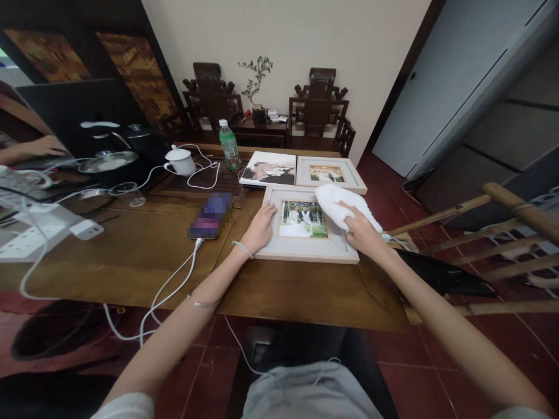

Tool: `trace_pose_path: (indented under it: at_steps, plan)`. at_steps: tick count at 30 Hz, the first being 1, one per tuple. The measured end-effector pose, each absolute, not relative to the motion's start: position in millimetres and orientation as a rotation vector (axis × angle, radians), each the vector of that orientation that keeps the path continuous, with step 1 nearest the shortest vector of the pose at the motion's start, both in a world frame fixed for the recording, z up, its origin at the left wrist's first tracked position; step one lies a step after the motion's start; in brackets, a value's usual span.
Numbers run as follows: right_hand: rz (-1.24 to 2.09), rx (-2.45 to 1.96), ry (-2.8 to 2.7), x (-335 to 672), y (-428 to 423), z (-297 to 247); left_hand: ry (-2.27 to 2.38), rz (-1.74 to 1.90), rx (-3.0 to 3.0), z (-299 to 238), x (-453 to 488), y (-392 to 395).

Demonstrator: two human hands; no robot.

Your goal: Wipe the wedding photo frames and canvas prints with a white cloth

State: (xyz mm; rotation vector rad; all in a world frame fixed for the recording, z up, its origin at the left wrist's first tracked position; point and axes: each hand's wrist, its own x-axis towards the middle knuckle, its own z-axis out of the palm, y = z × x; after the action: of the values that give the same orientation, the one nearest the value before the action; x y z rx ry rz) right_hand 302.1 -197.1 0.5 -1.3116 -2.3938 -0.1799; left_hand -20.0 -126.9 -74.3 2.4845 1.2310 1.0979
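Observation:
A white-framed photo [305,247] lies flat on the wooden table [131,256] in front of me. My left hand [259,228] rests on the frame's left edge, fingers flat and together, holding it down. My right hand [362,233] is closed on a white cloth [336,203] that lies over the frame's upper right corner. Behind it lie a second framed photo [331,173] and an unframed print [269,169].
A phone [211,216] on a white cable lies left of the frame. Further back stand a white teapot [180,161] and a green bottle [229,145]. A power strip [30,233] sits at left. Another person's hand [41,146] shows far left. Wooden rails [493,233] stand at right.

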Motion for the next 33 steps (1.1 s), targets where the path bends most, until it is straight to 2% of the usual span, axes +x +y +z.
trace_pose_path:
  at_steps: [6, 11, 18, 23, 33]
  plan:
    - [-0.497, -1.266, -2.383, 232.0, -158.6, 27.8, 1.241, 1.045, 2.492, -66.2, -19.8, -129.6]
    - [-0.532, -1.188, -2.667, 165.4, -116.2, 23.0, 1.152, 1.042, 2.509, -56.8, -19.2, -134.4]
    - [-0.523, -1.589, -2.621, 202.1, -108.6, 15.1, 1.121, 1.065, 2.473, -65.1, -24.0, -129.0]
    - [-0.535, -1.776, -2.575, 265.8, -126.7, 29.2, 1.157, 1.058, 2.467, -64.4, -21.5, -130.2]
    - [-0.258, -1.504, -2.741, 288.3, -266.4, 33.4, 1.222, 0.994, 2.491, -59.6, -20.5, -134.5]
